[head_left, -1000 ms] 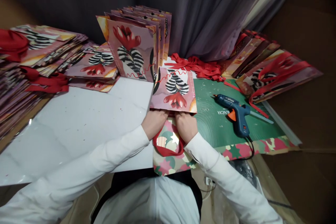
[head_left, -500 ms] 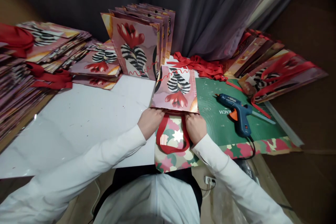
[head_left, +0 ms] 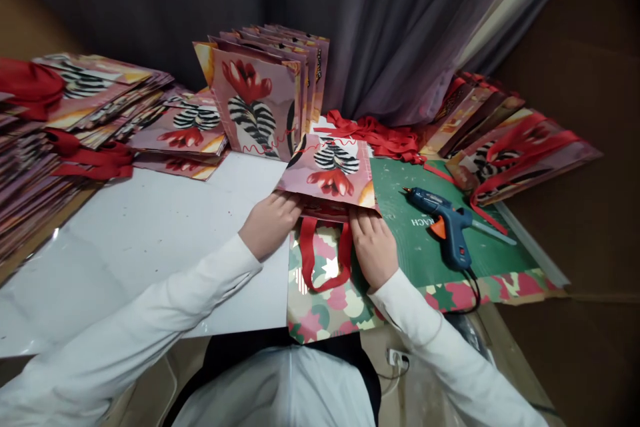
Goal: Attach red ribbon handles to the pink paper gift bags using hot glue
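Observation:
A paper gift bag (head_left: pixel 334 170), printed with a red flower and black-and-white striped leaves, lies in front of me with its mouth toward me. A red ribbon handle (head_left: pixel 326 288) loops out of that mouth. My left hand (head_left: pixel 271 221) touches the bag's left corner, fingers stretched out and the tips under its upper panel. At the right corner my right hand (head_left: pixel 374 245) lies flat, fingers straight and their tips hidden just inside the mouth. Both thumbs are out of sight.
A blue glue gun (head_left: pixel 453 220) lies on the green board (head_left: pixel 395 197) at right. Red ribbons (head_left: pixel 375 137) are heaped behind the bag. Upright bags (head_left: pixel 255 103) stand behind, flat stacks (head_left: pixel 95 97) at left, more handled bags (head_left: pixel 520 147) at right.
Both hands have gone from bent fingers to straighter, flatter ones at the bag's mouth. The bag's mouth gapes a little more, and the ribbon loop looks narrower.

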Demonstrator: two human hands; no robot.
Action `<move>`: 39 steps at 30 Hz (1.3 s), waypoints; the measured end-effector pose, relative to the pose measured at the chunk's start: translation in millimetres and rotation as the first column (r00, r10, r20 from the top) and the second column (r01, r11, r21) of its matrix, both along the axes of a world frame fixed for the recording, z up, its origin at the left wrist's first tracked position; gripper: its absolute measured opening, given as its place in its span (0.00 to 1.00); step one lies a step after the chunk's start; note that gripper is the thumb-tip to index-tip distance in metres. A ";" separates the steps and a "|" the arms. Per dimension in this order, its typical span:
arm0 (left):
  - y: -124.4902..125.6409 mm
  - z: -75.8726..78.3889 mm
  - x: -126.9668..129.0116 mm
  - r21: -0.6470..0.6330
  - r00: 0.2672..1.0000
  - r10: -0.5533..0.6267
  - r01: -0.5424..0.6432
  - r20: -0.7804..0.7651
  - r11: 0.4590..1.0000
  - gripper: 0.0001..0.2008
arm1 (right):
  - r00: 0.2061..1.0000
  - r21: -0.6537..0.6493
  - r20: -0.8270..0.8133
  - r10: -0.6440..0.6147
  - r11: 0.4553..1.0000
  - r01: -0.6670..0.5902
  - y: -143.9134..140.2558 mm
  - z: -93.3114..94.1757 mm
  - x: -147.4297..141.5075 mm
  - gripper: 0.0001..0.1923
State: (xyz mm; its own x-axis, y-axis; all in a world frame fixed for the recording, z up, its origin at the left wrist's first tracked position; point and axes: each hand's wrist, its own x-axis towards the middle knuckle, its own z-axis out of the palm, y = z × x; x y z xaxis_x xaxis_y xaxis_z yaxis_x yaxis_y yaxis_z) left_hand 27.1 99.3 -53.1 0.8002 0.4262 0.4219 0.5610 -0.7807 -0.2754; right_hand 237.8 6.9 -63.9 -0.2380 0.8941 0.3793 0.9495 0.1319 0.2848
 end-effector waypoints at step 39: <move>-20.3 73.9 -22.0 0.297 0.927 -0.374 0.358 -0.002 0.885 0.15 | 0.891 0.307 0.000 0.453 0.848 -0.432 -11.3 63.2 12.1 0.08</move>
